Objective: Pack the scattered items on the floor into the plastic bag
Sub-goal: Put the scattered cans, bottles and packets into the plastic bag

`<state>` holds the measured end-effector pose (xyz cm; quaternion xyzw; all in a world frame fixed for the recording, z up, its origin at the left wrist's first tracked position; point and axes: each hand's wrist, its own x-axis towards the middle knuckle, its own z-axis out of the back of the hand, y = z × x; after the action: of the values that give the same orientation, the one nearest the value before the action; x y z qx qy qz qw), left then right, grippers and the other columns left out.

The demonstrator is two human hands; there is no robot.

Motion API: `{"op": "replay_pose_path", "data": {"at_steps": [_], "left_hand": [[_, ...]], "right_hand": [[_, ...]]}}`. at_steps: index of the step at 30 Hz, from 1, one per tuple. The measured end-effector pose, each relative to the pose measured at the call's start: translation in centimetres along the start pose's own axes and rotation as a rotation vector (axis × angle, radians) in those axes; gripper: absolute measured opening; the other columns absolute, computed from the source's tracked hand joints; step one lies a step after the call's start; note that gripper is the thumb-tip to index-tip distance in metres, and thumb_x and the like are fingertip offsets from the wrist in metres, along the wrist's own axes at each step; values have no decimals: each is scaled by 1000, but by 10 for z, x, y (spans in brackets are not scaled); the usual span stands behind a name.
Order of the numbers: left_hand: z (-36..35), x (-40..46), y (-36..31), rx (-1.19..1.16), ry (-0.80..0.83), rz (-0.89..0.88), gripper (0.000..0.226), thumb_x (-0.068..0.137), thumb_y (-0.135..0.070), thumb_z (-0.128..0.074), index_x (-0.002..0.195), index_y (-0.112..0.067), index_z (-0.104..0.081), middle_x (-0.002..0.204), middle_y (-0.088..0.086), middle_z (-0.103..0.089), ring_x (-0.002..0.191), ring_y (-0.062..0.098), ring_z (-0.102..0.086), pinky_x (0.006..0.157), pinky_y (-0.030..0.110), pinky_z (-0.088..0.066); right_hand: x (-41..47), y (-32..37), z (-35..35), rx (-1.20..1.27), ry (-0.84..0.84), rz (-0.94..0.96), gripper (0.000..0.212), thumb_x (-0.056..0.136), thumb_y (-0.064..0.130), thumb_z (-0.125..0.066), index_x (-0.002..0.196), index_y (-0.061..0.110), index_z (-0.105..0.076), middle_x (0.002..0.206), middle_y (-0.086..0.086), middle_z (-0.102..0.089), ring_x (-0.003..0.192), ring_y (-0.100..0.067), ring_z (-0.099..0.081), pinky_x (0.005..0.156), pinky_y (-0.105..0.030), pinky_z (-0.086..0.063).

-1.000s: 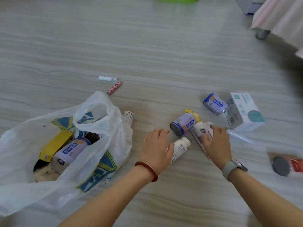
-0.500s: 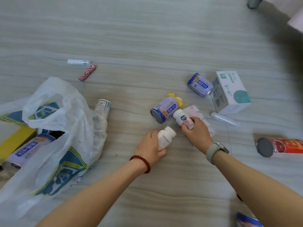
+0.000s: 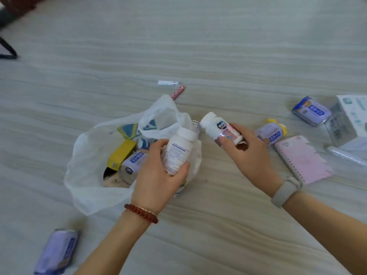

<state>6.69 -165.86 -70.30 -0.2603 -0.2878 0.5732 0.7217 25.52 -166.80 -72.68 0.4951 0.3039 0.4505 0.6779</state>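
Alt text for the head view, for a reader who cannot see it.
Each hand holds a white bottle beside an open plastic bag on the floor: left hand a plain bottle, right hand a pink-labelled bottle. Cans, a pink notebook and a box lie scattered.

Hidden, cropped and blurred parts

The white box (image 3: 351, 120) runs off the right edge, its print too smeared to read, and the clear tube (image 3: 345, 155) below it also leaves the frame. The left hand (image 3: 158, 175) covers the base of its white bottle (image 3: 178, 149) and part of the plastic bag (image 3: 89, 155) mouth. The purple pack (image 3: 57, 253) at lower left is blurred. Behind the bag's handle, a small can (image 3: 195, 125) shows only a sliver.
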Motion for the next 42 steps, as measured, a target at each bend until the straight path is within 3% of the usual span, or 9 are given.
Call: {"op": "replay_pose_path", "data": {"at_steps": [3,6,9,14,20,26,32,37,42], "left_hand": [[41,0,24,32,-173,60,50,70,-27,-72,113,-23,-45,94,-21,-50,80,-2,-51,67,9,-41],[60,16,52,163,-227,171,57,74,-30,-70,123,-15,-45,117,3,-49,93,17,-53,75,27,-40],[59,30,71,193,-222,277,54,79,-32,-66,125,-13,-45,122,11,-45,99,28,-54,75,28,-36],[43,42,88,210,-120,265,54,82,-27,-62,129,-9,-43,128,17,-43,113,33,-47,91,38,-40],[29,47,94,271,18,217,45,91,-21,-48,133,-9,-40,136,14,-41,118,31,-46,94,36,-40],[21,32,104,292,45,160,29,89,-21,-50,114,-8,-55,118,11,-58,106,26,-54,85,35,-44],[19,26,90,240,-72,15,28,88,-16,-53,113,-5,-59,115,13,-61,107,27,-55,90,31,-42],[-4,34,43,211,-131,-173,35,84,-26,-43,107,-8,-62,108,11,-64,99,29,-59,84,37,-47],[-65,41,-15,152,-18,-423,32,80,-22,-43,104,-8,-61,104,10,-65,98,17,-51,80,34,-48]], "right_hand": [[-5,31,-26,71,89,89,33,80,23,-66,112,23,-57,90,20,-59,76,9,-57,67,-5,-45],[-8,51,-54,-52,195,245,43,80,24,-67,120,17,-53,103,4,-61,87,-6,-57,78,-17,-48],[-7,62,-85,-360,315,312,50,82,34,-61,127,18,-47,116,-7,-58,107,-23,-51,90,-35,-43],[5,54,-109,-900,424,462,43,86,40,-47,120,14,-50,107,-11,-62,103,-29,-46,85,-35,-37],[12,37,-126,-868,388,328,35,90,32,-46,115,7,-50,112,-18,-56,107,-33,-46,88,-37,-38],[-9,7,-123,-775,655,392,35,89,20,-44,123,10,-47,126,-13,-50,113,-34,-46,95,-43,-41],[-13,4,-91,-614,444,646,34,84,17,-37,107,10,-60,106,-12,-64,96,-31,-60,81,-39,-53],[-3,-24,-32,-540,203,496,33,84,15,-39,108,6,-60,107,-14,-61,96,-30,-59,85,-33,-47],[11,-79,40,-565,-63,107,32,82,9,-47,111,1,-57,109,-20,-58,103,-34,-52,91,-36,-40]]}}
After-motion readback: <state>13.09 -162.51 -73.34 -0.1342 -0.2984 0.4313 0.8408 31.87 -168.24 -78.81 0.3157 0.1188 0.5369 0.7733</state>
